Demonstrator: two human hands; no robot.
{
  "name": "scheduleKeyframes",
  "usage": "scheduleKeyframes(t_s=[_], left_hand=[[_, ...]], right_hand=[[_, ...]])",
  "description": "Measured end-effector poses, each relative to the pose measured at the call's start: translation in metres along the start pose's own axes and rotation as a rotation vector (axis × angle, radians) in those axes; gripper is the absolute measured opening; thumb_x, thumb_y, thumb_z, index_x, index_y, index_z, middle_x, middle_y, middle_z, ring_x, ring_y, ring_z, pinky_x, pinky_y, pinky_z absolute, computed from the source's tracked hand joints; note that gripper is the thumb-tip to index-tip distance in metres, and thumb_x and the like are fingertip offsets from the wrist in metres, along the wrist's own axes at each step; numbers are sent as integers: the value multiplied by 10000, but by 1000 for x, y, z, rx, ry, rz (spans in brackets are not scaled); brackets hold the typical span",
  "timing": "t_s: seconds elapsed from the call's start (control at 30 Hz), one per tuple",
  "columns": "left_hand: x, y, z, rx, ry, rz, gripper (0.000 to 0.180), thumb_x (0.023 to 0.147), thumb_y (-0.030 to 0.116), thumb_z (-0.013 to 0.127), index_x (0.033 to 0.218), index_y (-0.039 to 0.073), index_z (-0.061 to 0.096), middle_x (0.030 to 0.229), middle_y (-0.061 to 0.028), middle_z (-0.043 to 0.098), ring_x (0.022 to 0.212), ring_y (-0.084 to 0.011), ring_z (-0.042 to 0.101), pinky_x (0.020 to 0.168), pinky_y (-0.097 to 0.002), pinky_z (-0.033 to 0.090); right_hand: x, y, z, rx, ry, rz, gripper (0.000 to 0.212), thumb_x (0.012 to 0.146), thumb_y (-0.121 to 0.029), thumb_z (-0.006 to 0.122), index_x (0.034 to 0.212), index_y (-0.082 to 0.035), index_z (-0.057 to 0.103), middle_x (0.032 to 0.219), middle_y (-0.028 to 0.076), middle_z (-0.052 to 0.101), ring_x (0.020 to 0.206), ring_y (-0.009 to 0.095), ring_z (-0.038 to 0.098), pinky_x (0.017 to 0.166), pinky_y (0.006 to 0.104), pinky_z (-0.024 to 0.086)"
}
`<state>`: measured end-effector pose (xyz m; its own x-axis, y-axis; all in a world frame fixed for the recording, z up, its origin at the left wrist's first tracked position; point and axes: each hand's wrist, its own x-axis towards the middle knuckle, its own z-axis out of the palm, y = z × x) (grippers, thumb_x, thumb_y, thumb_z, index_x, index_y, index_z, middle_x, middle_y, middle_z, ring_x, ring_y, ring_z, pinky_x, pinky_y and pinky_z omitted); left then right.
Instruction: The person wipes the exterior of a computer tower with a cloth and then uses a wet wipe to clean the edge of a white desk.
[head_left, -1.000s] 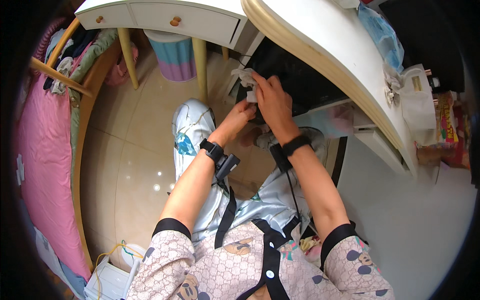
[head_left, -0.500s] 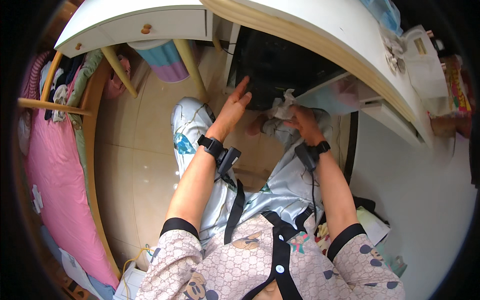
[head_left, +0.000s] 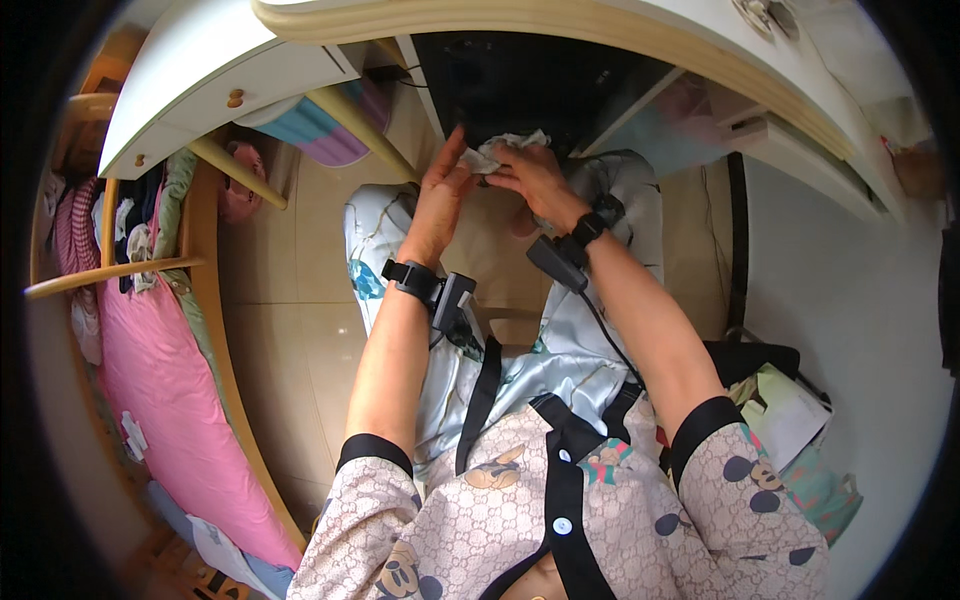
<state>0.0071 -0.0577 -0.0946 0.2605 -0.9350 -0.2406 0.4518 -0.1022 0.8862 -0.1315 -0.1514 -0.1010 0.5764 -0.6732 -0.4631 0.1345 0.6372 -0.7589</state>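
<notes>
Crumpled white tissue is bunched in my right hand, whose fingers are closed round it. Beside it, my left hand points forward with its fingers stretched and apart. The left fingertips come up to the tissue's left edge; whether they touch it I cannot tell. Both hands are over my knees, in front of a dark, glossy black panel under the white desk. Each wrist wears a black strap with a small black device.
A white desk with a wooden edge curves across the top. A small white drawer table with wooden legs stands at left, a blue and purple bin behind them. Pink bedding lies far left. Papers and bags lie at right.
My right hand has moved left and forward with the tissue, close to the left hand. The left hand has shifted slightly left. The whole view has turned a little.
</notes>
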Motion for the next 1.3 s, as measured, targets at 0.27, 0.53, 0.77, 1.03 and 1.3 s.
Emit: scheduleKeyframes(t_s=[0.27,0.53,0.77,1.03,1.3], left_hand=[[-7,7,1,54,8,13,508,990,139,402,1476,85,268,1531,-65,260,1419,-216,216,1076,-403,306],[4,0,20,43,-45,18,534,987,158,447,1479,83,252,1538,-84,233,1417,-241,224,1072,-427,325],[-5,-1,9,42,-47,-4,541,989,197,458,1480,91,256,1526,-98,258,1398,-256,273,1077,-423,307],[-5,0,8,-8,-34,-11,474,987,155,455,1446,106,348,1497,-69,323,1371,-241,328,1053,-399,353],[-11,8,0,45,-72,-13,476,1005,189,413,1458,84,310,1519,-59,283,1386,-236,303,1073,-414,310]], right_hand=[[-1,2,-61,204,203,-106,275,919,-129,567,1146,19,518,1109,131,579,964,258,623,870,429,547],[51,65,-142,-757,-160,-559,360,858,-63,625,1204,-31,532,1121,108,586,1091,257,568,863,404,519],[33,31,-69,-250,-103,-225,303,871,-118,637,1151,-32,561,1104,92,581,1017,241,581,885,385,514],[15,10,-81,-90,-31,-413,248,880,-122,642,1086,-4,568,1026,91,586,911,221,615,891,358,535],[-18,-43,-72,167,438,-218,223,864,-69,626,1050,26,549,995,98,580,884,229,630,799,350,555]])
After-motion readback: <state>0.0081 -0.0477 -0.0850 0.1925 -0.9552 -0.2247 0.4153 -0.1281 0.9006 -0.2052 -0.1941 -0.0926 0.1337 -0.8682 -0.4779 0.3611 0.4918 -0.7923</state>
